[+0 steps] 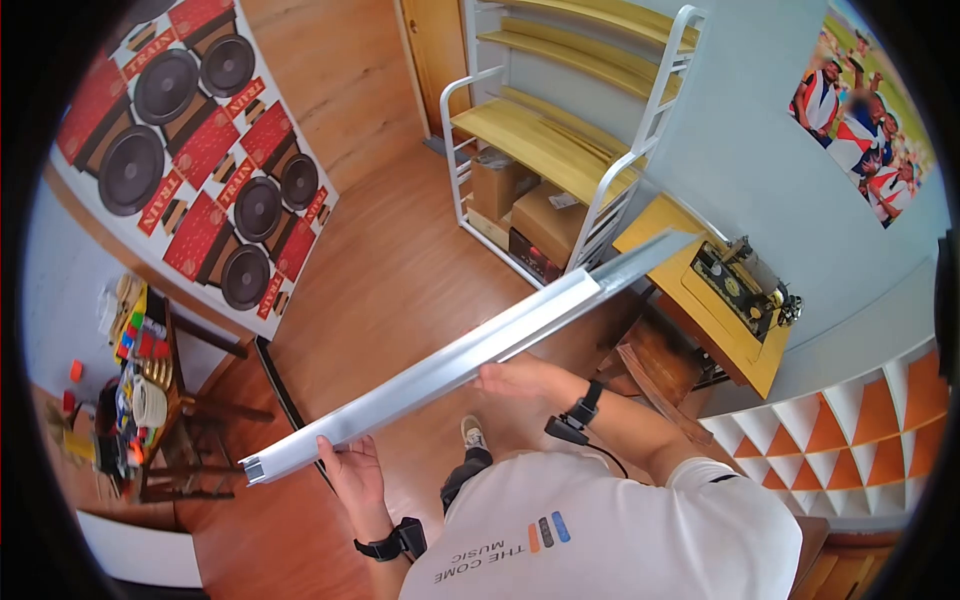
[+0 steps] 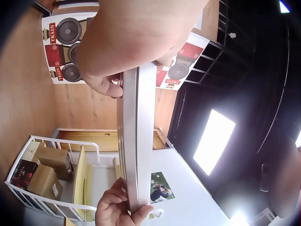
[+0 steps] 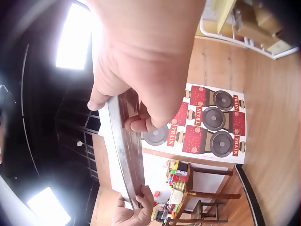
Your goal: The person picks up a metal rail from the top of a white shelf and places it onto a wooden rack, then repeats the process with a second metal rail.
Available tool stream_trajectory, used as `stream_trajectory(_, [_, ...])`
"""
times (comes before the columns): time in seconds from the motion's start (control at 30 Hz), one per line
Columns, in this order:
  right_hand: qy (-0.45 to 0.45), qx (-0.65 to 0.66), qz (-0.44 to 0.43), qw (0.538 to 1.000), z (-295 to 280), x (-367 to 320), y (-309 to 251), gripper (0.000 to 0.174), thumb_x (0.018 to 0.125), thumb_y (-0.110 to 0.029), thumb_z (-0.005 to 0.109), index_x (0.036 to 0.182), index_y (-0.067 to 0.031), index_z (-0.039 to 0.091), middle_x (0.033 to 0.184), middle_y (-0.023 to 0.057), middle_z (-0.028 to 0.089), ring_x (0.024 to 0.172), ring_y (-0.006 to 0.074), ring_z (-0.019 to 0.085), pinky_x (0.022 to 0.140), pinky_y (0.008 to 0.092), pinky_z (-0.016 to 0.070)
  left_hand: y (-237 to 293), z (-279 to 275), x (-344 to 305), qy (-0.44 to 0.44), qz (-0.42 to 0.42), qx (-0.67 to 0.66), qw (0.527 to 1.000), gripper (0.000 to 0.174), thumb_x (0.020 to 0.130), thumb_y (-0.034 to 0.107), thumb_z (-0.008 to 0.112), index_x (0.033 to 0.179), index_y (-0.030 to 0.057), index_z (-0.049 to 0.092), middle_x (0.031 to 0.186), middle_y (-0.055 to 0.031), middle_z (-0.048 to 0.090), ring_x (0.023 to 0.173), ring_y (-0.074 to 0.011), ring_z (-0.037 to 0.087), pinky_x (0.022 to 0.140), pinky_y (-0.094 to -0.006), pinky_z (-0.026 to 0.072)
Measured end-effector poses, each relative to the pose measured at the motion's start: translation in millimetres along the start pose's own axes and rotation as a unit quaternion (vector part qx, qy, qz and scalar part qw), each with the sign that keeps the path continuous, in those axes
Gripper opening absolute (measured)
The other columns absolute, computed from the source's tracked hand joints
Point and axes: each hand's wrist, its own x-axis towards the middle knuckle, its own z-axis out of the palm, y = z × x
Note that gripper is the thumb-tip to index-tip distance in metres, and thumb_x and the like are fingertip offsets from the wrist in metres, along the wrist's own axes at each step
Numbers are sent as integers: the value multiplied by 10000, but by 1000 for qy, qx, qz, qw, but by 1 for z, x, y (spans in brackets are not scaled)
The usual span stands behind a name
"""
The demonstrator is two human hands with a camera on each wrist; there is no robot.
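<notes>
A long silver metal channel rail [image 1: 430, 390] is held up slantwise in front of the person's body, and a second, thinner length [image 1: 645, 265] reaches out past its upper right end. The left hand [image 1: 357, 477] grips the rail near its lower left end, thumb on the near side. Farther up, the right hand [image 1: 525, 378] holds it close to the middle from below. The left wrist view shows the left hand's fingers [image 2: 112, 88] bent over the rail's edge. In the right wrist view, the right hand's fingers [image 3: 138, 121] curl against the grooved side of the rail.
A white-framed shelf [image 1: 560, 140] with boxes stands ahead. Right of it is a sewing machine [image 1: 745, 280] on a yellow table [image 1: 765, 365]. A cluttered wooden table [image 1: 185, 390] stands left, below a speaker-print panel [image 1: 215, 150]. White cubbyholes [image 1: 850, 430] line the right side.
</notes>
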Motion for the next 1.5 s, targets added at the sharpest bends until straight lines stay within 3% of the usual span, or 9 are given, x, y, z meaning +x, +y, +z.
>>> stream_trajectory(0.3, [146, 86, -46, 984, -65, 173, -48, 421, 888, -380, 684, 1207, -124, 585, 1132, 3, 649, 1049, 139, 578, 908, 295, 466, 20, 56, 186, -74, 78, 82, 991, 349, 981, 280, 577, 1249, 66, 513, 1262, -97, 582, 1148, -210, 574, 978, -342, 484])
stream_trajectory(0.57, [204, 137, -114, 962, -189, 242, -125, 307, 939, -317, 646, 1155, -110, 583, 1113, 37, 659, 1036, 157, 606, 917, 321, 481, -55, 141, 318, -156, 86, 135, 975, 349, 959, 206, 618, 1258, 67, 506, 1277, -109, 570, 1199, -229, 555, 1064, -376, 458])
stream_trajectory(0.7, [305, 155, -153, 927, -242, 264, -180, 289, 970, -317, 596, 1179, -119, 558, 1127, 38, 644, 974, 153, 608, 849, 306, 507, -114, 193, 393, -185, 69, 173, 965, 387, 952, 225, 631, 1276, 74, 483, 1301, -117, 549, 1198, -236, 556, 1063, -390, 459])
stream_trajectory(0.8, [335, 181, -171, 909, -299, 265, -212, 292, 974, -327, 589, 1181, -122, 558, 1113, 37, 642, 968, 150, 603, 812, 285, 503, -155, 249, 435, -176, 20, 173, 969, 416, 951, 207, 627, 1291, 30, 464, 1305, -135, 537, 1197, -252, 554, 1084, -427, 429])
stream_trajectory(0.83, [362, 175, -174, 899, -313, 265, -225, 310, 973, -356, 585, 1177, -123, 560, 1074, 32, 648, 931, 153, 607, 738, 265, 496, -170, 265, 452, -183, 8, 186, 965, 426, 952, 214, 628, 1296, 32, 455, 1302, -136, 538, 1194, -259, 556, 1076, -435, 435])
stream_trajectory(1.03, [445, 209, -189, 850, -385, 255, -278, 344, 964, -411, 581, 1134, -112, 577, 995, 29, 641, 835, 155, 600, 624, 242, 459, -259, 336, 539, -217, -69, 249, 941, 514, 937, 272, 657, 1315, 43, 395, 1259, -139, 562, 1138, -295, 594, 1009, -473, 486])
stream_trajectory(1.23, [489, 229, -252, 803, -441, 238, -306, 353, 956, -416, 596, 1105, -98, 561, 955, 37, 618, 804, 170, 584, 622, 263, 455, -329, 376, 599, -262, -169, 282, 908, 456, 931, 286, 666, 1249, 56, 434, 1205, -103, 587, 1073, -239, 624, 970, -413, 506])
stream_trajectory(1.3, [507, 227, -266, 788, -456, 231, -314, 352, 955, -401, 604, 1114, -92, 552, 976, 49, 607, 828, 189, 579, 641, 274, 460, -350, 392, 607, -280, -190, 301, 891, 430, 970, 302, 606, 1273, 58, 422, 1243, -95, 567, 1135, -244, 583, 982, -389, 473])
stream_trajectory(1.5, [502, 268, -329, 754, -484, 198, -336, 324, 962, -301, 607, 1169, -73, 509, 1103, 109, 559, 976, 266, 562, 775, 329, 498, -437, 428, 660, -308, -306, 296, 851, 374, 960, 306, 624, 1229, 92, 475, 1187, -72, 588, 1084, -204, 588, 898, -345, 493])
